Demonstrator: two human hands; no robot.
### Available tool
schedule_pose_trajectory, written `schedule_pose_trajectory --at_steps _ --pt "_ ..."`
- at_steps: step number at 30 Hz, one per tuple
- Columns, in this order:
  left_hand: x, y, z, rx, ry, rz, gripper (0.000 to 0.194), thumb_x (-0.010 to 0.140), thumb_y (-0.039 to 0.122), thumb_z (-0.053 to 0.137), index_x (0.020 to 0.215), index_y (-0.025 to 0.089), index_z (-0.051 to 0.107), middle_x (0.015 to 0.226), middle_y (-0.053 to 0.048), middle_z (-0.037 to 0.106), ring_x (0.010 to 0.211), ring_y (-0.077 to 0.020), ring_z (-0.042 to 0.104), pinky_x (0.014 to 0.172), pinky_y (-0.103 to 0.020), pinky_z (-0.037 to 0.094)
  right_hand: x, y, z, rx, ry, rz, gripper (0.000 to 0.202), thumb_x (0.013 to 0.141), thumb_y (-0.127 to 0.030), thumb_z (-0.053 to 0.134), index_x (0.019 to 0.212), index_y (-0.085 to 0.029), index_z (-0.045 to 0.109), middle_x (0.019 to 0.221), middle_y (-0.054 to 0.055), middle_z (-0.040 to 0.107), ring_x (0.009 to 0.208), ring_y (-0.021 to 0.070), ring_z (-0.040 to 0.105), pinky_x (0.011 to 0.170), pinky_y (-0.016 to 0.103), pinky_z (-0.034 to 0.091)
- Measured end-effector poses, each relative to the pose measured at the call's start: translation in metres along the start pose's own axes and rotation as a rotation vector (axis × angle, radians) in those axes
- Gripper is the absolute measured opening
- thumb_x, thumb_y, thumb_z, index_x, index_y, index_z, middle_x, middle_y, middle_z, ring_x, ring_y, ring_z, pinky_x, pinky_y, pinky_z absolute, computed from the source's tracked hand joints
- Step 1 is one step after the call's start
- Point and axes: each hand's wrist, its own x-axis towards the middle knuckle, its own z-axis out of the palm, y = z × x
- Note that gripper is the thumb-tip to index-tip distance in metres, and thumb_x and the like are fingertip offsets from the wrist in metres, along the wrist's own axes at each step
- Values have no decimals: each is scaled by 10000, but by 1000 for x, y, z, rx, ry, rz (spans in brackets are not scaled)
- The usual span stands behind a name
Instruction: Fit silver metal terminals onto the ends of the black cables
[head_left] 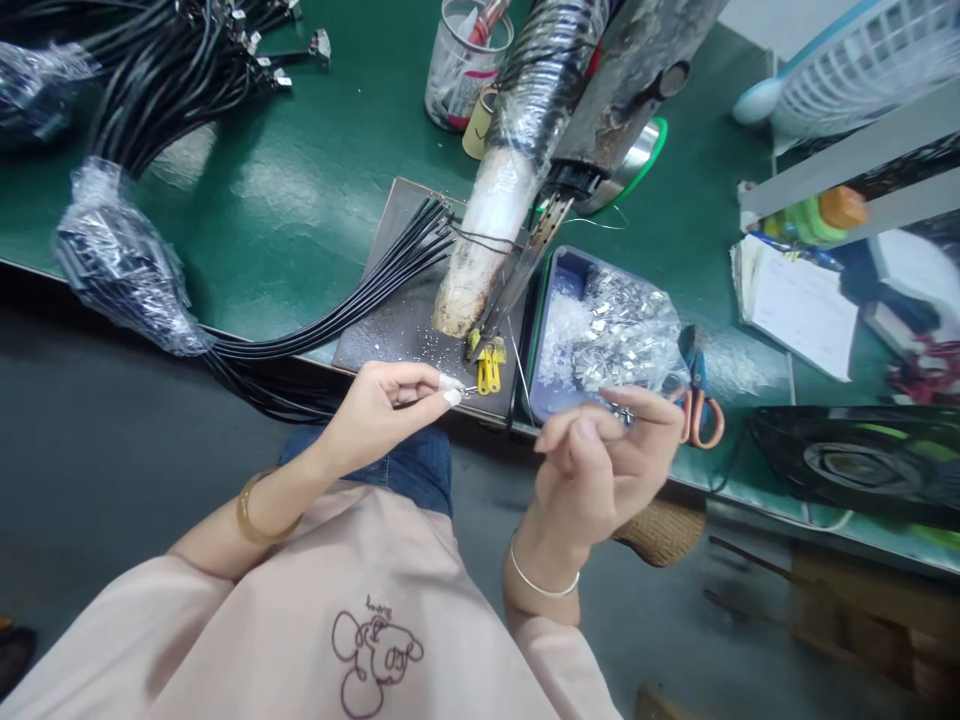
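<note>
My left hand (397, 405) is closed in a pinch, with white coverings on the thumb and finger tips. Between them is a small thin metal piece (470, 390), its far end beside the yellow metal tabs (489, 370) under a soldering iron (540, 235). My right hand (604, 460), slightly blurred, hangs at the front edge of a blue-purple tray (541, 395). Its fingers are loosely bent and apart, with nothing visible held. Inside the tray lie many small shiny metal parts (622, 325) in clear plastic.
A bundle of black cables (330, 320) crosses a dark board (390, 250) on the green table (300, 190). A wrapped duct (517, 150) hangs above. Scissors (701, 400) lie right of the tray, near papers (802, 300) and a black fan-like object (862, 460). A clear tub (442, 95) stands behind.
</note>
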Motion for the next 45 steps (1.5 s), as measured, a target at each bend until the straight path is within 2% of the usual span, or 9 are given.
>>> schedule_pose_trajectory --at_steps 2,5,7,10,18,24,30,41,45 --pt "4 2 0 -46 24 -33 117 792 240 726 749 141 774 697 -39 756 603 -114 641 600 -208 538 -3 1 0 -27 -20 9 199 994 -191 560 1176 -261 598 759 -56 737 389 68 548 397 199 433" --pt "8 4 0 -76 39 -38 95 778 230 736 758 146 777 726 -42 777 643 -125 676 653 -217 570 -6 6 5 -196 -59 -103 174 963 -134 636 1092 -249 650 910 -11 802 681 133 771 624 249 625" --pt "10 4 1 -77 40 -29 96 778 231 736 763 146 777 745 -45 785 661 -132 690 672 -222 580 -6 11 10 -275 -97 -246 180 910 -92 704 1012 -239 674 934 5 810 846 165 800 754 277 653" --pt "12 3 2 -60 50 -11 107 780 240 725 765 145 772 741 -42 779 663 -134 689 677 -224 582 -3 18 18 -353 -146 -392 194 881 -59 723 958 -228 668 970 30 815 899 169 795 811 282 645" --pt "16 2 6 75 126 38 119 783 227 663 728 147 732 615 -4 650 561 -105 564 515 -199 460 1 21 26 -401 -130 -404 187 897 -85 705 941 -261 662 963 27 814 858 173 789 763 302 642" --pt "18 4 7 83 139 41 116 779 230 653 718 145 702 584 11 599 522 -86 505 483 -192 406 5 21 28 -390 -126 -386 179 891 -95 717 942 -263 684 957 22 811 870 179 789 775 310 646" --pt "19 11 6 102 115 32 118 786 229 650 721 145 701 614 -1 625 551 -98 533 499 -198 422 6 17 28 -400 -125 -392 196 887 -84 723 943 -263 662 954 30 810 862 173 786 776 312 651" --pt "14 10 3 94 49 -29 98 768 204 652 690 152 680 597 6 624 539 -92 522 513 -194 442 3 12 20 -391 -237 -372 186 897 -73 687 906 -249 626 942 43 809 835 165 787 721 282 644" --pt "8 9 4 76 -39 -35 104 765 160 650 660 154 649 606 16 611 546 -85 509 523 -185 458 3 2 2 -371 -318 -273 164 914 -98 683 949 -259 676 890 5 804 760 159 775 668 274 620"
